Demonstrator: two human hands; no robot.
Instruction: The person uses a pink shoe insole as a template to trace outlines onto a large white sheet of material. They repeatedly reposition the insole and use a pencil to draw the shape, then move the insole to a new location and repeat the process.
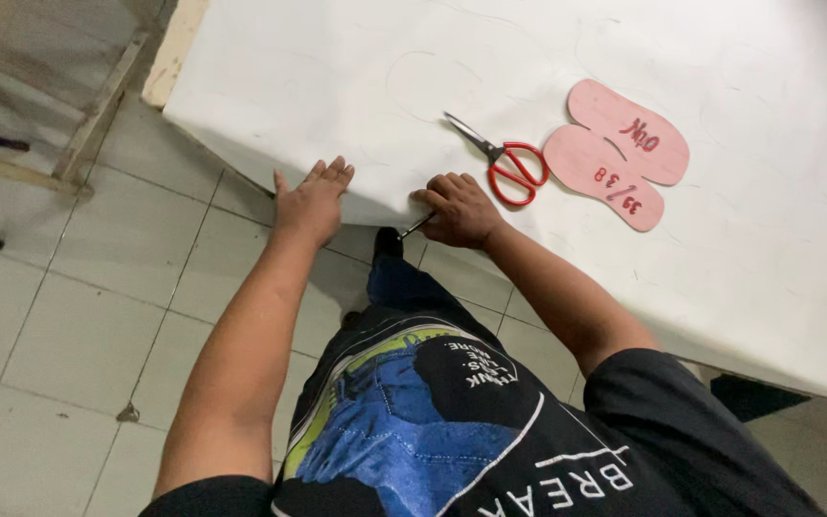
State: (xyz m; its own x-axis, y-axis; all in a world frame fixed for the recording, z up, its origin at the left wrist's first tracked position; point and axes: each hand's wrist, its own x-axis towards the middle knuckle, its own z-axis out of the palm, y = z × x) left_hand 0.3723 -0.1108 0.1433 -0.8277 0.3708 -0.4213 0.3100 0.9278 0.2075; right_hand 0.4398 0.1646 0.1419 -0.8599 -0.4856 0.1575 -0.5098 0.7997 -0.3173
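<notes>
A large white sheet is covering the table, filling the view from twelve to four o'clock. Two pink sole templates are lying on it at two o'clock, with red-handled scissors touching them at their nine o'clock. The left hand is resting flat, fingers spread, on the sheet's edge. The right hand is curling closed around a thin pen.

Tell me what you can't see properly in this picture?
- Thin dark tool in the right hand: head view, mostly hidden inside the closed fingers.
- White sheet: head view, cut off by the top and right edges.
- Left hand: palm hidden, pressed flat at the sheet's edge.
- Faint drawn outlines: too pale to follow.
</notes>
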